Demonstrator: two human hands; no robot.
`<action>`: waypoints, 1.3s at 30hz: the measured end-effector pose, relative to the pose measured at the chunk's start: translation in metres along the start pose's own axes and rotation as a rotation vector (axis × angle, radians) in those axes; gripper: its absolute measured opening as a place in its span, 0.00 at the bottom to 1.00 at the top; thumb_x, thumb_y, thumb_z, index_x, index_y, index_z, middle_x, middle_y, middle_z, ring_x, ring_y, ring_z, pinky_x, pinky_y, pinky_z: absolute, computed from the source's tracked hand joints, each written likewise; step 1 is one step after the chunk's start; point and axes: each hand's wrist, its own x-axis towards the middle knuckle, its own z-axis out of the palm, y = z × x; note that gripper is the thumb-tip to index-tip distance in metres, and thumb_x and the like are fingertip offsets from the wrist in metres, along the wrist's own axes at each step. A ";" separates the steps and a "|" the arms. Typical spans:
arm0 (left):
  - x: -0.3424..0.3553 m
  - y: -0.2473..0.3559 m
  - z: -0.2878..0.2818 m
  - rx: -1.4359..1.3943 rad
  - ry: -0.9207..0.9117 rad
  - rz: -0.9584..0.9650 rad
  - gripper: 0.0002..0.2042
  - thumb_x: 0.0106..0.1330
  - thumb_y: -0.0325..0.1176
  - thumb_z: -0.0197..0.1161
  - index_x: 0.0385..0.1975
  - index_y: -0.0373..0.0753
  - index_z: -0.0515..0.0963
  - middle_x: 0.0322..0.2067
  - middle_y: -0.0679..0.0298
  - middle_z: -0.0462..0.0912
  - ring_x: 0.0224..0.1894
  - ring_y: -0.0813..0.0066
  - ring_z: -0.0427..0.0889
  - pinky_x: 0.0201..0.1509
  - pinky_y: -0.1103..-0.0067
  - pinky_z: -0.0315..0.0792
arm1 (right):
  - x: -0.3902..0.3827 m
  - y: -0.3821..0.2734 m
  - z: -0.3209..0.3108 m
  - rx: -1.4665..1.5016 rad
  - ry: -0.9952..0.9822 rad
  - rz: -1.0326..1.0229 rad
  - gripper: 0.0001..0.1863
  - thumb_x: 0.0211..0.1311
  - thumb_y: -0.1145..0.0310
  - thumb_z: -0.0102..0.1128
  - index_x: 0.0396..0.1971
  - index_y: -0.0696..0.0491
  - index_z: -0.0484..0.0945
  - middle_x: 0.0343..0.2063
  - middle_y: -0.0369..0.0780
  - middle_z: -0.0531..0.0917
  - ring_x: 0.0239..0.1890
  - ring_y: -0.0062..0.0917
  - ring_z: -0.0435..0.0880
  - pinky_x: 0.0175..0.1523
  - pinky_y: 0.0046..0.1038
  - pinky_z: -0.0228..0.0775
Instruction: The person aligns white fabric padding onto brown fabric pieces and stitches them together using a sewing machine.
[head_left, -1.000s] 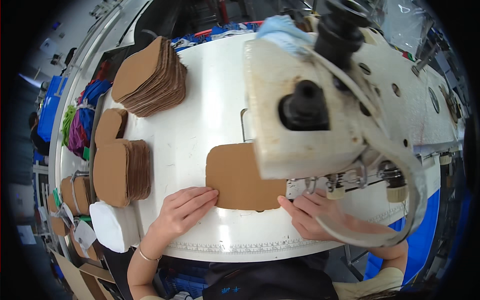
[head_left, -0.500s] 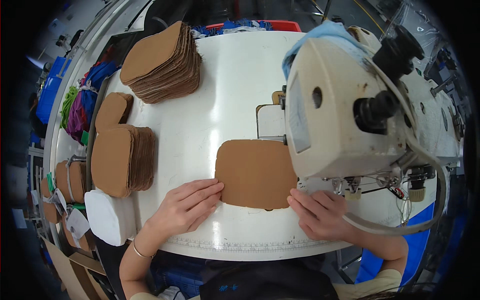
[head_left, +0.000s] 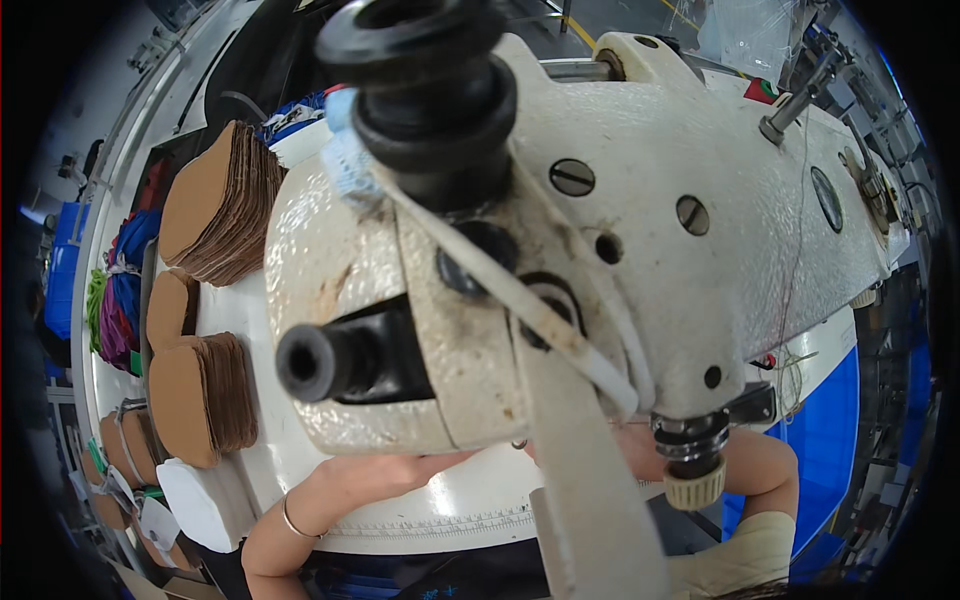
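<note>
A large cream sewing machine head (head_left: 480, 330) fills the middle of the view and covers most of the work in front of me. My left hand (head_left: 385, 477) reaches in under its lower left edge, its fingers hidden behind the machine. Of my right hand (head_left: 635, 445) only a part shows, below the machine between a pale cable and a knurled tension knob (head_left: 693, 485). The tan fabric panel that lay between both hands is out of sight behind the machine, so whether they touch it does not show.
Left on the white table (head_left: 420, 520) stand a tall stack of tan panels (head_left: 205, 205), a lower stack (head_left: 185, 400), a smaller tan pile (head_left: 170, 305) and a white stack (head_left: 205, 500). Bundled tan pieces (head_left: 125, 445) sit beyond the table's left edge. Blue sheeting (head_left: 820, 430) hangs at right.
My view has moved in close over the sewing machine, which now looms larger and further left. It hides the tan panel and most of both hands, which were at the panel's side edges before.
</note>
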 end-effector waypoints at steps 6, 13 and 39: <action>0.003 -0.012 0.006 -0.239 0.049 -0.260 0.18 0.56 0.26 0.61 0.49 0.39 0.79 0.47 0.53 0.81 0.53 0.58 0.78 0.59 0.70 0.69 | -0.006 0.014 -0.003 -0.178 0.003 -0.090 0.05 0.35 0.66 0.59 0.15 0.50 0.74 0.24 0.37 0.79 0.27 0.25 0.78 0.23 0.26 0.70; 0.021 -0.036 0.012 -0.021 0.253 0.014 0.17 0.50 0.24 0.63 0.43 0.38 0.83 0.42 0.52 0.83 0.46 0.53 0.81 0.54 0.65 0.74 | -0.004 0.018 0.002 -0.153 0.041 -0.043 0.05 0.39 0.67 0.57 0.18 0.52 0.76 0.25 0.40 0.80 0.26 0.30 0.79 0.25 0.32 0.70; 0.033 0.006 0.001 0.025 0.311 -0.186 0.20 0.52 0.25 0.68 0.48 0.36 0.79 0.42 0.53 0.83 0.31 0.60 0.84 0.29 0.72 0.78 | 0.006 0.027 0.002 -0.045 0.064 0.247 0.10 0.58 0.69 0.52 0.37 0.51 0.80 0.27 0.39 0.83 0.26 0.33 0.82 0.31 0.34 0.75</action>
